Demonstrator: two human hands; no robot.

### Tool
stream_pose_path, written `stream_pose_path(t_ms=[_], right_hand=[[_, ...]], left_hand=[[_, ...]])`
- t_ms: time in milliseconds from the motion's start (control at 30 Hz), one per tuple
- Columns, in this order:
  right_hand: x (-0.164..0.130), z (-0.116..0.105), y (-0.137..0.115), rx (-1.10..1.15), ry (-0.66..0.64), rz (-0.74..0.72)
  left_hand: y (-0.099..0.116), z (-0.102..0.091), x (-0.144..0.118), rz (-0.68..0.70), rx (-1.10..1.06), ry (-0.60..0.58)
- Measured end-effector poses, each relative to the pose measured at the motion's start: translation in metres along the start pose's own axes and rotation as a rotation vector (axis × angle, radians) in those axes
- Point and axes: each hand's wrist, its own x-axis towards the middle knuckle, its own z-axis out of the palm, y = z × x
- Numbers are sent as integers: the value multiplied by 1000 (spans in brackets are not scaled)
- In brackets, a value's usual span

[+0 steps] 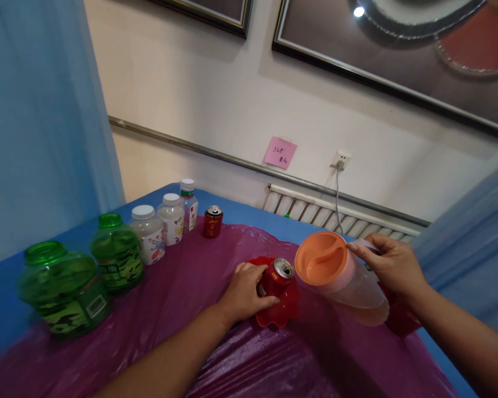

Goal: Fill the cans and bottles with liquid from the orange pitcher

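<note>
My left hand (245, 292) is wrapped round a red drink can (274, 278), which has an opened top and leans slightly to the right. The can is on or just above a red dish with a scalloped rim (288, 309). In my right hand (392, 260) is the handle of a clear plastic pitcher (359, 293) with an orange lid (321, 258). The pitcher is tilted to the left, its lid close to the can's top. Pale liquid appears inside it. No stream between pitcher and can is visible.
Along the left stand two green jars (66, 293) (116, 251), several clear bottles with white caps (172, 218), and another red can (213, 221). Purple plastic sheeting (182, 282) covers the table. A red object (400, 315) is partly hidden behind the pitcher. A radiator (302, 210) lines the wall.
</note>
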Motion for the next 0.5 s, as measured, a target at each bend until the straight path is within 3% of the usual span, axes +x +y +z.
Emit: stream_pose_path(t_ms=[500], right_hand=[[-1,-2,-5,-11,-31,13]], left_hand=[[1,0,1,-42,11,-31]])
